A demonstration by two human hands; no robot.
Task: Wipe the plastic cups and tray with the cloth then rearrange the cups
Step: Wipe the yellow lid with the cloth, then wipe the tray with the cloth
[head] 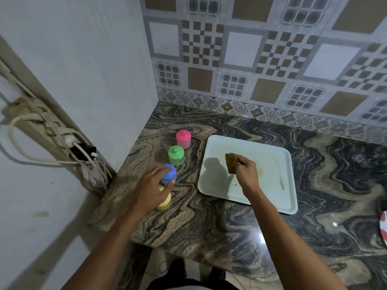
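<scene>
**Four lidded cups in a row, cloth held over the tray**

No lettering can be made out on any of the objects. A faint dark mark low on the green cup (176,155) is too blurred to read.

The person's left hand (154,185) grips the blue cup (170,173), with the fingers wrapped over its lid and the thumb pressed on the near side. The hand hides the cup's base, so it cannot be told whether the cup stands on the counter (188,227) or is raised off it. Just in front of it stands the yellow cup (165,203), partly covered by the same hand. Behind the blue cup stands the green one, then the pink cup (183,139), so the four form a slanting line to the left of the tray (270,164). The green and pink cups each have a knobbed lid on top.

The right hand (246,172) is over the middle of the tray and pinches a small brown cloth (231,163) between thumb and fingers. The cloth hangs towards the tray's left half (whether it touches the surface cannot be told). The pale tray lies flat on the marbled counter and holds no cups. It has a brownish smear near its centre and a brown streak (282,183) near its right rim.

A power strip (41,122) is mounted on the white side wall (94,70) at the left, and its cables (88,164) hang down beside the counter's corner. Patterned tiles (251,49) cover the back wall. At the far right edge, a red-and-white plate (383,229) is cut off by the frame.
</scene>
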